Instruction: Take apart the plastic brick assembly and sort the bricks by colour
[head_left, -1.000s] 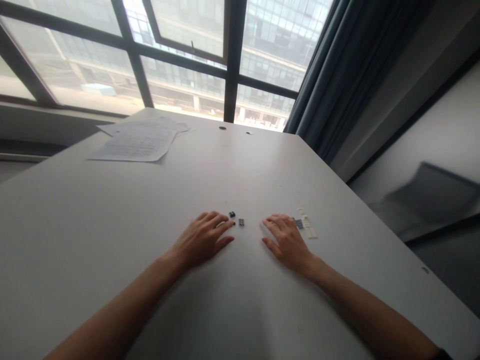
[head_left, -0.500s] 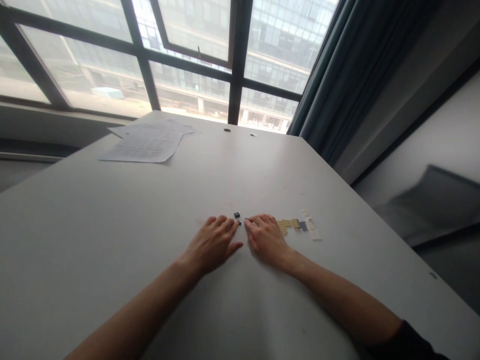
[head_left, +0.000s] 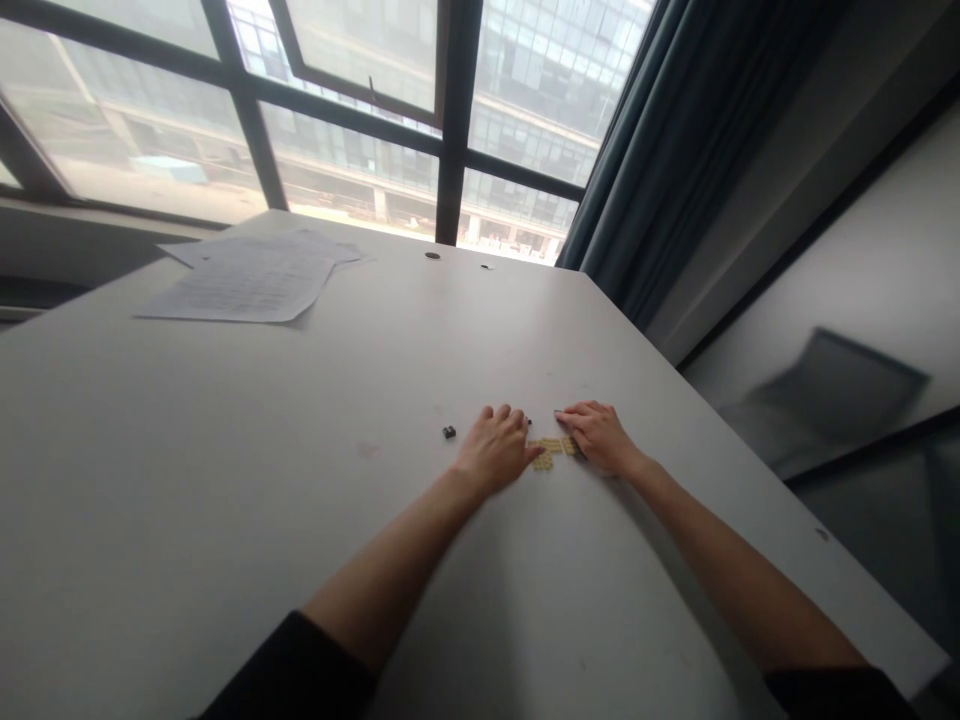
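My left hand (head_left: 491,448) rests low over the white table (head_left: 300,500), fingers curled, with a small black brick (head_left: 529,422) at its fingertips. Its thumb reaches the edge of some yellow toy bricks (head_left: 551,446) lying flat in a small group. To the right, my right hand (head_left: 600,436) is bent over the table, its fingertips pinched at a tiny dark piece too small to make out well. That palm covers the right end of the brick row. Left of my left hand lies a black brick (head_left: 448,432) by itself.
Loose printed papers (head_left: 240,280) lie at the table's far left. Two cable holes sit near the back edge, below the window (head_left: 360,130). A dark curtain (head_left: 622,150) hangs at the right, and a grey chair (head_left: 840,380) stands beyond the table, blurred.
Both hands have moved right along the table, with the small pieces at their fingertips. My right hand now covers the grey and white bricks; the lone black brick stays behind at left. The view has shifted.
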